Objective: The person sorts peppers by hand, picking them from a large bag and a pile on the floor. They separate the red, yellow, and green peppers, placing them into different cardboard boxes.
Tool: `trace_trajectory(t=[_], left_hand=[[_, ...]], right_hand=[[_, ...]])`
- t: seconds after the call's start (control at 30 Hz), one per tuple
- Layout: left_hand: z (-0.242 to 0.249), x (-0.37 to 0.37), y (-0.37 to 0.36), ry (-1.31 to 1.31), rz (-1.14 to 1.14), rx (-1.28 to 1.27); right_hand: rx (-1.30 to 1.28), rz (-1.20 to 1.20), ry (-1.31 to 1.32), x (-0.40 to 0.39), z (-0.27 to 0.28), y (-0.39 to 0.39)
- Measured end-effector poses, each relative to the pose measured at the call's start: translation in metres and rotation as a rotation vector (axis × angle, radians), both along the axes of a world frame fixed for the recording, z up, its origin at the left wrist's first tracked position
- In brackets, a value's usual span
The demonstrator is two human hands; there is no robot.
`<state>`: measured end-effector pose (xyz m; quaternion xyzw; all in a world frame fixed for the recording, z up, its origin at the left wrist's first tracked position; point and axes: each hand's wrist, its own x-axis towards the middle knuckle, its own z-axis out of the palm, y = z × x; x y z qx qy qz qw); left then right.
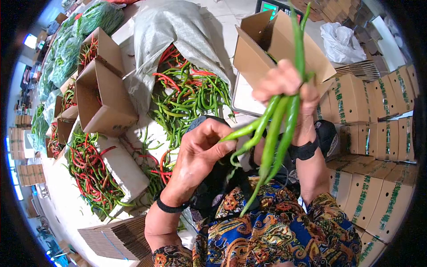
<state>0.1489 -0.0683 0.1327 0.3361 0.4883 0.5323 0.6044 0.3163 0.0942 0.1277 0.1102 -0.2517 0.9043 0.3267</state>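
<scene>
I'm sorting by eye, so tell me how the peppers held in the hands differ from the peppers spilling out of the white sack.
The held peppers are all green; the sack peppers mix green and red. The held peppers form a small, roughly aligned bunch gripped by the right hand, with the left hand pinching one; the sack peppers lie loose in a tangled heap. Both are long and slender.

Glossy, smooth green peppers [278, 129], matt brown cardboard boxes [104, 95], and a woven plastic sack [164, 31].

White counter [66, 196], open cardboard boxes [104, 95] of red and green chillies, loose chilli pile [191, 95] spilling from woven sack [164, 31], flattened carton stack [118, 238].
</scene>
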Motion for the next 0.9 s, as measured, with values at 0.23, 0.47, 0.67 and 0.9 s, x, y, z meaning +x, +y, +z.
trace_trajectory(t=[0.23, 0.47, 0.67, 0.9], left_hand=[[-0.009, -0.029, -0.035, -0.21, 0.273, -0.011], [-0.034, -0.036, -0.048, -0.662, 0.368, 0.131], [-0.033, -0.037, -0.048, -0.647, 0.346, 0.192], [-0.025, -0.038, -0.056, -0.498, 0.408, 0.198]], right_hand=[[0.099, -0.455, -0.225, 0.073, 0.019, 0.069], [0.214, -0.861, -0.907, 0.135, -0.013, 0.171], [0.286, -0.819, -1.213, 0.126, -0.073, 0.18], [0.05, -0.808, -1.095, 0.147, -0.061, 0.226]])
